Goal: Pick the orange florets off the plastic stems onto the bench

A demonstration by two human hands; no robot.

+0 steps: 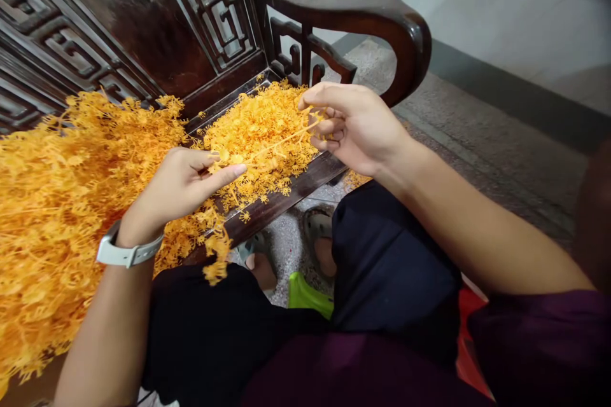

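Note:
Stretched between my two hands is a thin yellow artificial flower stem (281,142) with small side twigs. My left hand (186,181), with a pale watch on the wrist, pinches its lower left end between thumb and fingers. My right hand (351,121) closes thumb and fingers round the upper right end; small yellow bits show at its fingertips. Beneath the stem lies a heap of loose yellow florets (258,114) on the dark wooden bench seat (260,219). To the left, a large pile of yellow flower sprays (62,203) reaches behind my left wrist.
The bench has a carved backrest (143,19) and a curved armrest (353,6) beyond my right hand. My knees are close to the seat's front edge. Something bright green (308,296) shows between my legs, and something red (470,343) beside my right thigh.

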